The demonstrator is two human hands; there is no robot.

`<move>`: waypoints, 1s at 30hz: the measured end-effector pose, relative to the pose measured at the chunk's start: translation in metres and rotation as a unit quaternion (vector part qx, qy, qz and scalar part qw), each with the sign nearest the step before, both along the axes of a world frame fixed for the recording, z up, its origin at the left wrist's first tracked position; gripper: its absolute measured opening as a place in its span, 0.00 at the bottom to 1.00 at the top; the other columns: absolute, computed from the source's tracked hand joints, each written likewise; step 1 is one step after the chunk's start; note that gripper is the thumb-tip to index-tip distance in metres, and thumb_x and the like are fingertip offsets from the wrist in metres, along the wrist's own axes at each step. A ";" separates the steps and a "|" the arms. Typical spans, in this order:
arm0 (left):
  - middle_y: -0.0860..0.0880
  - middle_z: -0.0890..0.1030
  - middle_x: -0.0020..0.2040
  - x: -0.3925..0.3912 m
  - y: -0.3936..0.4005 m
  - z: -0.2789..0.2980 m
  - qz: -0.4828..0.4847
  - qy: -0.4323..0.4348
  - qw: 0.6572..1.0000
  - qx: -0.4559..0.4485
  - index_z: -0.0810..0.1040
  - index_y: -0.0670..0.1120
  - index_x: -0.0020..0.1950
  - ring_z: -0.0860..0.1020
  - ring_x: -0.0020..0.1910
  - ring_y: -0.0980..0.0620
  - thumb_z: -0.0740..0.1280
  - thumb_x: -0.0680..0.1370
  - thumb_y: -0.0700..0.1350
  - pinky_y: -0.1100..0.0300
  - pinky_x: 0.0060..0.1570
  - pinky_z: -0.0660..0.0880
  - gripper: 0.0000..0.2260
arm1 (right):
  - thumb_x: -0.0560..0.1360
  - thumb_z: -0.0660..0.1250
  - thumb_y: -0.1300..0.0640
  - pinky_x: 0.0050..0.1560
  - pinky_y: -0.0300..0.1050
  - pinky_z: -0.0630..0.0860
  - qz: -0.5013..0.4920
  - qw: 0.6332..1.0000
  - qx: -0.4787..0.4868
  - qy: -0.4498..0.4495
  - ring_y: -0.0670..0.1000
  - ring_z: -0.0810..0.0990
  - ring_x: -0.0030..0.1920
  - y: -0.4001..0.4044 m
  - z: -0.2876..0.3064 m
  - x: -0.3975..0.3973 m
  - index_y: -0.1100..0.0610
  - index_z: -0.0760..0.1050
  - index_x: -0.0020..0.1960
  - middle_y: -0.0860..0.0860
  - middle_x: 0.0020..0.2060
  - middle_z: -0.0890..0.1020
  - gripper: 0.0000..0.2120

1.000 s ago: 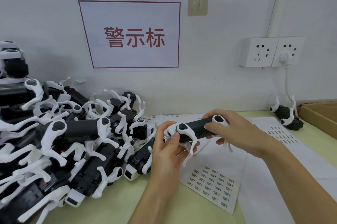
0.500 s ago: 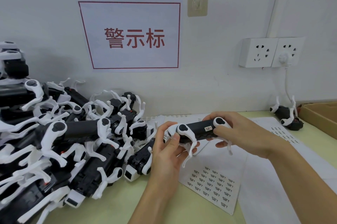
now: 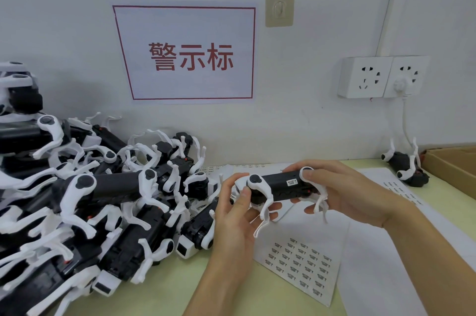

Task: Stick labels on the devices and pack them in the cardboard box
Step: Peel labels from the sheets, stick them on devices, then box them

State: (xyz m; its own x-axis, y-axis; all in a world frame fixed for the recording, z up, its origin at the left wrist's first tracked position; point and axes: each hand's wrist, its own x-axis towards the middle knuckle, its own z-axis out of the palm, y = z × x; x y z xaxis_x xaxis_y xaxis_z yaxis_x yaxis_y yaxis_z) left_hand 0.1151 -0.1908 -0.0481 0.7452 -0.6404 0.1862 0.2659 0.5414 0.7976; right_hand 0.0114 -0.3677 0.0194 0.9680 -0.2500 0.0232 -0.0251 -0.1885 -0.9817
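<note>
Both hands, left hand (image 3: 235, 208) and right hand (image 3: 342, 192), grip the black-and-white dog-shaped device (image 3: 279, 187); I would press its white label (image 3: 292, 182) flat before boxing.

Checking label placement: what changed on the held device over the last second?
The right hand slid back toward the device's end, uncovering a small white label now stuck on its black body. The left hand kept its grip on the other end; the device tilted slightly. The pile of devices, label sheet and cardboard box are unchanged.
</note>
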 end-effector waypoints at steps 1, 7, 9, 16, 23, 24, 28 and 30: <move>0.40 0.84 0.50 0.000 0.000 0.000 0.003 -0.005 1.000 0.002 0.78 0.52 0.57 0.83 0.44 0.37 0.70 0.75 0.48 0.52 0.41 0.81 0.11 | 0.83 0.61 0.57 0.49 0.52 0.80 -0.013 1.000 0.016 0.000 0.62 0.82 0.55 -0.001 -0.002 0.002 0.52 0.82 0.57 0.58 0.57 0.82 0.11; 0.40 0.82 0.51 0.001 -0.001 -0.006 0.010 -0.024 0.999 0.019 0.80 0.49 0.57 0.82 0.42 0.42 0.74 0.72 0.45 0.50 0.43 0.80 0.15 | 0.79 0.60 0.58 0.47 0.54 0.77 -0.024 0.984 0.176 0.019 0.59 0.83 0.45 -0.001 -0.028 0.009 0.57 0.76 0.60 0.58 0.50 0.83 0.12; 0.41 0.83 0.50 0.002 -0.001 -0.006 -0.003 -0.032 0.999 0.018 0.81 0.49 0.57 0.83 0.43 0.41 0.76 0.71 0.46 0.48 0.44 0.80 0.16 | 0.73 0.65 0.55 0.44 0.53 0.77 -0.023 0.978 0.208 0.011 0.62 0.80 0.47 -0.003 -0.034 0.010 0.59 0.77 0.60 0.61 0.52 0.81 0.17; 0.44 0.83 0.49 0.003 -0.002 -0.003 -0.016 -0.018 1.000 0.008 0.81 0.48 0.53 0.82 0.44 0.46 0.74 0.70 0.55 0.51 0.44 0.80 0.16 | 0.71 0.69 0.54 0.46 0.49 0.78 -0.040 0.968 0.241 -0.056 0.57 0.82 0.44 -0.002 -0.041 0.005 0.58 0.79 0.54 0.58 0.49 0.82 0.13; 0.45 0.84 0.53 -0.003 -0.004 0.001 -0.025 0.020 0.999 0.023 0.79 0.52 0.58 0.82 0.50 0.47 0.68 0.76 0.54 0.39 0.61 0.74 0.13 | 0.67 0.75 0.57 0.49 0.46 0.74 -0.081 0.980 0.154 -0.091 0.54 0.76 0.47 0.007 -0.039 -0.013 0.53 0.80 0.48 0.56 0.51 0.80 0.11; 0.46 0.84 0.52 -0.004 -0.004 0.001 -0.032 0.011 0.999 0.025 0.78 0.54 0.59 0.82 0.49 0.48 0.68 0.75 0.54 0.43 0.56 0.77 0.14 | 0.65 0.77 0.56 0.49 0.48 0.73 -0.084 0.982 0.145 -0.091 0.55 0.75 0.47 0.008 -0.039 -0.016 0.53 0.79 0.49 0.56 0.52 0.80 0.14; 0.43 0.81 0.48 -0.005 -0.004 0.001 -0.022 -0.014 0.998 0.057 0.77 0.55 0.57 0.81 0.45 0.47 0.67 0.78 0.45 0.50 0.46 0.75 0.09 | 0.64 0.79 0.51 0.47 0.49 0.72 -0.115 0.985 0.110 -0.073 0.54 0.75 0.44 0.016 -0.043 -0.026 0.52 0.79 0.50 0.55 0.52 0.82 0.17; 0.41 0.82 0.50 -0.005 -0.004 0.003 -0.012 -0.035 0.996 0.081 0.79 0.54 0.54 0.82 0.44 0.45 0.67 0.78 0.45 0.51 0.43 0.77 0.06 | 0.69 0.79 0.48 0.47 0.47 0.74 -0.140 0.981 0.116 -0.064 0.54 0.79 0.44 0.018 -0.044 -0.030 0.51 0.79 0.50 0.55 0.53 0.83 0.15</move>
State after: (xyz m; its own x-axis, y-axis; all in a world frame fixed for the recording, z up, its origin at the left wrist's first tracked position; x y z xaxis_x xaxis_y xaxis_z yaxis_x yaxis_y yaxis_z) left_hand 0.1096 -0.1951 -0.0456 0.7184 -0.6834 0.1295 0.2179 0.3979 0.8912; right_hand -0.0190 -0.3495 -0.0248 0.8534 -0.5187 0.0514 0.0823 0.0367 -0.9959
